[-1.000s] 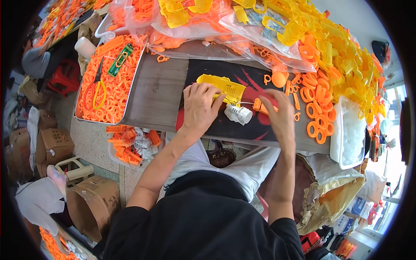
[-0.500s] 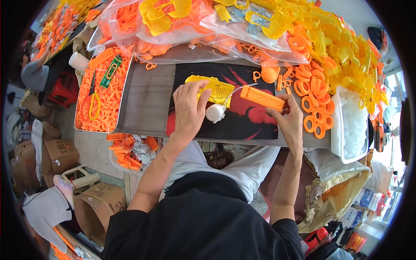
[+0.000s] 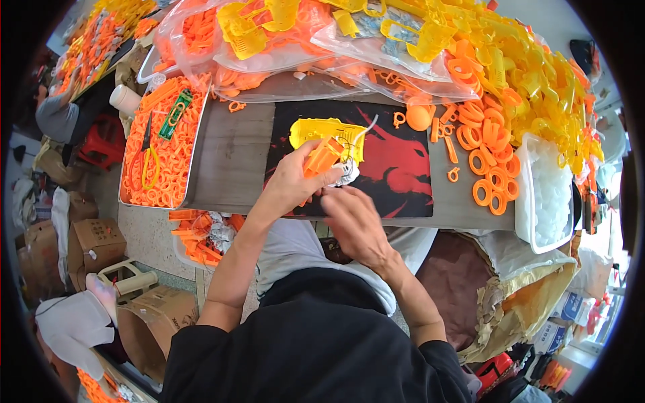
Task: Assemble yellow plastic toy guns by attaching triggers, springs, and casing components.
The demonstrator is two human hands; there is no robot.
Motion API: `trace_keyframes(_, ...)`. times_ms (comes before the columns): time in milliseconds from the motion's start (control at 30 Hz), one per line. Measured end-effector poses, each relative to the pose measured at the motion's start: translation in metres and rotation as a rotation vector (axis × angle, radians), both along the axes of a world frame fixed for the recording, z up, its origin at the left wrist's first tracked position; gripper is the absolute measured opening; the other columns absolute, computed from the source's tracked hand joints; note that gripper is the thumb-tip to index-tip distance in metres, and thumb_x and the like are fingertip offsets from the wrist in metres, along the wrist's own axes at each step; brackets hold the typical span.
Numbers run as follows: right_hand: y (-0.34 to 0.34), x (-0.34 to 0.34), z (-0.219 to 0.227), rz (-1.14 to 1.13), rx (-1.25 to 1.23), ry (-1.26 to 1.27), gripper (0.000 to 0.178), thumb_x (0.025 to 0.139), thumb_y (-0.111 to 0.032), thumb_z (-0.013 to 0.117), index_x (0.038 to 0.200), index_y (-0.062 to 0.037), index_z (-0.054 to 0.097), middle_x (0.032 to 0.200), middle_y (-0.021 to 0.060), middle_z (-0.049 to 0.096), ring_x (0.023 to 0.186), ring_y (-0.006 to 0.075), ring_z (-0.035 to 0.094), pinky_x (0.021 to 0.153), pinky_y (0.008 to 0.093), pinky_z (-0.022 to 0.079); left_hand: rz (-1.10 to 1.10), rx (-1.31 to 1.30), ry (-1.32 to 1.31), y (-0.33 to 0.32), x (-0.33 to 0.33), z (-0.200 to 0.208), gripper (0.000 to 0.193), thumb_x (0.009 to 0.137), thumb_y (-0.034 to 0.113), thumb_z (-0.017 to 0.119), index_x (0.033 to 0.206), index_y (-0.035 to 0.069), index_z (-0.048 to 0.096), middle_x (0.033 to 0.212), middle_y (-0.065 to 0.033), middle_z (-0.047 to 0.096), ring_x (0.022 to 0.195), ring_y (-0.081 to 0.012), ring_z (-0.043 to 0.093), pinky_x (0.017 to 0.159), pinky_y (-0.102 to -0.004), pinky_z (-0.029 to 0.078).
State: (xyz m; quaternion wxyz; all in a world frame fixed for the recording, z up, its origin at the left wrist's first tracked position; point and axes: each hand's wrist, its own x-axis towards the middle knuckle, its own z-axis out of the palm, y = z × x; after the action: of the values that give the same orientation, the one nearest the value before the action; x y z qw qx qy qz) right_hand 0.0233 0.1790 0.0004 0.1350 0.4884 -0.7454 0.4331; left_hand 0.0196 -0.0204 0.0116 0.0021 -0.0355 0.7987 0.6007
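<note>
An orange, box-like plastic piece [image 3: 324,156] is in my left hand [image 3: 290,183], gripped between thumb and fingers above the mat. Just right of its thumb is a white component with thin wires [image 3: 347,173], partly hidden. Behind them a yellow plastic shell [image 3: 316,129] lies on the black and red mat [image 3: 396,181], and a thin white tube [image 3: 368,126] sticks up at its right end. My right hand [image 3: 359,228] is close below the left one at the mat's front edge. Its fingers are smeared by motion, so their grip does not show.
A tray of small orange parts [image 3: 161,178] holds scissors [image 3: 144,161] at left. Orange rings [image 3: 496,178] and a white bin of translucent pieces [image 3: 547,201] are at right. Bags of orange parts [image 3: 269,67] and a heap of yellow shells [image 3: 524,80] line the back.
The orange piece has gone from my right hand into my left and now stands tilted. My right hand has swung left, beside the left one. The white component has shifted slightly right.
</note>
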Motion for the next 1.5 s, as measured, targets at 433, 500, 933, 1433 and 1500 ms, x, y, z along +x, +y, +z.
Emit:
trace_keyframes(433, -0.002, -0.087, -0.006, -0.337, 0.105, -0.726, 0.015, 0.091, -0.015, 0.074, 0.092, -0.0013, 0.069, 0.085, 0.0016, 0.064, 0.083, 0.0098, 0.057, 0.078, 0.029, 0.044, 0.114, -0.768, 0.311, 0.007, -0.005, 0.002, 0.052, 0.092, 0.013, 0.071, 0.14, 0.011, 0.049, 0.124, -0.0136, 0.052, 0.083, -0.0339, 0.071, 0.065, -0.0445, 0.059)
trace_keyframes(500, 0.002, -0.085, -0.012, -0.247, 0.017, -0.92, 0.009, 0.091, -0.008, 0.072, 0.096, -0.0027, 0.067, 0.085, -0.0016, 0.063, 0.08, 0.004, 0.054, 0.075, 0.0237, 0.043, 0.126, -0.827, 0.323, 0.002, -0.004, -0.009, 0.05, 0.092, 0.012, 0.07, 0.138, 0.012, 0.05, 0.122, -0.013, 0.051, 0.078, -0.0324, 0.071, 0.063, -0.0429, 0.059)
trace_keyframes(933, 0.032, -0.117, 0.012, -0.071, -1.248, -1.305, 0.039, 0.095, -0.007, 0.066, 0.13, -0.0022, 0.05, 0.125, 0.0149, 0.054, 0.115, 0.0206, 0.057, 0.098, 0.0356, 0.049, 0.164, -0.772, 0.28, 0.001, 0.002, -0.016, 0.059, 0.087, 0.013, 0.078, 0.138, 0.008, 0.05, 0.119, -0.0146, 0.052, 0.088, -0.0341, 0.07, 0.07, -0.0428, 0.06)
trace_keyframes(1433, -0.028, -0.032, -0.012, -0.602, -0.115, -0.445, 0.026, 0.088, 0.0, 0.071, 0.113, -0.0034, 0.067, 0.116, 0.0092, 0.064, 0.077, 0.0152, 0.061, 0.073, 0.0299, 0.053, 0.328, -0.816, 0.519, -0.002, -0.009, -0.034, 0.051, 0.081, 0.015, 0.079, 0.13, 0.008, 0.063, 0.108, -0.007, 0.068, 0.108, -0.0277, 0.054, 0.09, -0.0423, 0.046)
trace_keyframes(1500, -0.027, -0.042, 0.004, -0.557, -0.129, -0.375, 0.015, 0.089, 0.0, 0.069, 0.104, -0.0024, 0.07, 0.11, 0.0085, 0.066, 0.072, 0.0136, 0.057, 0.066, 0.0275, 0.05, 0.325, -0.806, 0.536, -0.003, -0.002, -0.035, 0.051, 0.081, 0.015, 0.079, 0.129, 0.008, 0.064, 0.108, -0.0072, 0.068, 0.108, -0.028, 0.054, 0.091, -0.0425, 0.047)
